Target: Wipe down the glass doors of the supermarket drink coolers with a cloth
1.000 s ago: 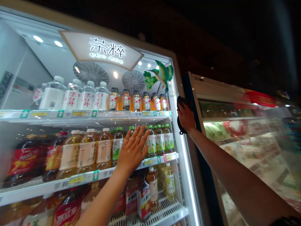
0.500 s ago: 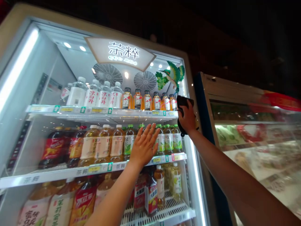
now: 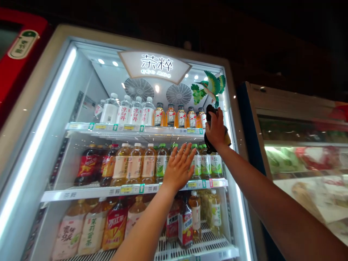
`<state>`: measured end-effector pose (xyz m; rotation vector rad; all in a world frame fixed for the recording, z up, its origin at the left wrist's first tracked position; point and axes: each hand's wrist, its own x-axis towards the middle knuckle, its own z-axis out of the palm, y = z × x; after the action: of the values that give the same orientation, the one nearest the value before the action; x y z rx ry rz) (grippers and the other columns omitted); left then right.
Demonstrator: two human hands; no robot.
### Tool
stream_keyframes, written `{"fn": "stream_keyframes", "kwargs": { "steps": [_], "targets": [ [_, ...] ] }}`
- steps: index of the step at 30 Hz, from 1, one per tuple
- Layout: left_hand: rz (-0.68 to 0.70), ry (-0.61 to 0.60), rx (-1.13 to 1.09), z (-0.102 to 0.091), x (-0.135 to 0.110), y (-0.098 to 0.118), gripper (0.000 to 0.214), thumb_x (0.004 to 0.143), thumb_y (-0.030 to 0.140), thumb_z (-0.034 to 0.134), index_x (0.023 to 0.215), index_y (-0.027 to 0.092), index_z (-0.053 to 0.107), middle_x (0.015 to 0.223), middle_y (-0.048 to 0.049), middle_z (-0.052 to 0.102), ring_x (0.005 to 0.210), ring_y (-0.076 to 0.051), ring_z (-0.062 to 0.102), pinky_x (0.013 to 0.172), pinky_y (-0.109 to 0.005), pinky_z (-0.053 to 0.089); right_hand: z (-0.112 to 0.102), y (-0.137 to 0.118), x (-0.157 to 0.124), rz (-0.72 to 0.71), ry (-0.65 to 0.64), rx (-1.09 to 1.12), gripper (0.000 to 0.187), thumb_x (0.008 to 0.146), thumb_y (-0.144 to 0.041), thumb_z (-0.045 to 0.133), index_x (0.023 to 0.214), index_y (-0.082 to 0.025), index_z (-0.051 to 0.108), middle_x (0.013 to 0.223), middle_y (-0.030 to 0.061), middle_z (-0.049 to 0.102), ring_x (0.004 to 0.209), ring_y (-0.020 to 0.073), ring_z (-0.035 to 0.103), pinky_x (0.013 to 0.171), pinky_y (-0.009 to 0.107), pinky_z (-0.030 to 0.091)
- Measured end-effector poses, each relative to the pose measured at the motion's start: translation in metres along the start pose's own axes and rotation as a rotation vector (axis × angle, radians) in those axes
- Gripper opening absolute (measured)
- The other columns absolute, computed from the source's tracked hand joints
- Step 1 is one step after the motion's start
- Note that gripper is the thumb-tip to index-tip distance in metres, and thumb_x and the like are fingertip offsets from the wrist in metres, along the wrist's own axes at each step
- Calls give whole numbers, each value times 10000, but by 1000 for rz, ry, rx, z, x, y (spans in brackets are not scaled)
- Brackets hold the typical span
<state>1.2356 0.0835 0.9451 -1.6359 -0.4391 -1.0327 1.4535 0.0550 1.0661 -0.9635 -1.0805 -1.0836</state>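
Note:
My left hand (image 3: 178, 167) is held up flat with its fingers spread, in front of the glass door and the row of green tea bottles (image 3: 162, 161). It appears to rest on the glass. Higher and to the right, my right hand (image 3: 216, 129) curls around a black and yellow item (image 3: 209, 141), dark and soft-looking, whose exact kind I cannot make out. That hand is near the door's right side, below a green bird sticker (image 3: 214, 85). Behind the glass, small amber bottles (image 3: 170, 116) stand beside clear water bottles (image 3: 136, 112) on the top shelf.
The lit drinks cooler (image 3: 152, 40) fills the middle, with large tea bottles (image 3: 91, 228) on its lower shelf. To the left stands a red cabinet (image 3: 38, 25). On the right is another lit display case (image 3: 293, 108) with packed goods.
The view has swung left, so the cooler sits further right and the red cabinet shows. My right hand has shifted slightly left across the glass with the black and yellow item; my left stays flat.

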Motion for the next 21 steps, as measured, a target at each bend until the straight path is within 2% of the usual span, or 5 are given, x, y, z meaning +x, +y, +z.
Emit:
{"fn": "stream_keyframes", "kwargs": {
  "steps": [4, 9, 13, 17, 21],
  "targets": [
    [9, -19, -4, -3, 0, -1, 713, 1003, 419, 453, 1628, 239, 160, 1693, -43, 216, 1575, -226, 151, 1303, -472, 105, 1, -33, -3, -134, -193, -77, 528, 973, -222, 432, 1499, -227, 479, 1626, 119, 372, 1487, 360, 350, 1145, 630, 351],
    [-53, -29, -30, -4, 0, 2, 793, 999, 434, 443, 1633, 156, 56, 1699, -98, 171, 1578, -250, 117, 1300, -494, 95, -33, 3, -40, -392, -349, -48, 474, 1042, -326, 363, 1497, -289, 490, 1588, 20, 448, 1494, 260, 363, 1227, 557, 254],
    [-126, -39, -28, -1, 0, 4, 916, 963, 491, 502, 1626, 108, -1, 1701, -166, 89, 1578, -314, 55, 1284, -543, 124, -27, 17, -30, -228, -279, -82, 523, 1042, -317, 342, 1544, -197, 421, 1586, 69, 444, 1496, 284, 356, 1205, 544, 286],
    [-124, -67, -2, 1, -1, 5, 901, 970, 507, 468, 1626, 92, 9, 1699, -173, 95, 1580, -318, 29, 1290, -534, 116, 3, -24, -8, -35, -144, -102, 499, 1042, -328, 330, 1495, -201, 496, 1571, 78, 465, 1469, 308, 395, 1184, 570, 289],
    [-71, -99, 6, -6, -5, -3, 852, 981, 519, 445, 1623, 86, 89, 1693, -164, 145, 1581, -292, 80, 1292, -476, 143, 2, -49, -20, -193, -237, -78, 496, 1037, -334, 374, 1515, -245, 470, 1583, 43, 451, 1491, 277, 362, 1208, 549, 263]
  ]
}}
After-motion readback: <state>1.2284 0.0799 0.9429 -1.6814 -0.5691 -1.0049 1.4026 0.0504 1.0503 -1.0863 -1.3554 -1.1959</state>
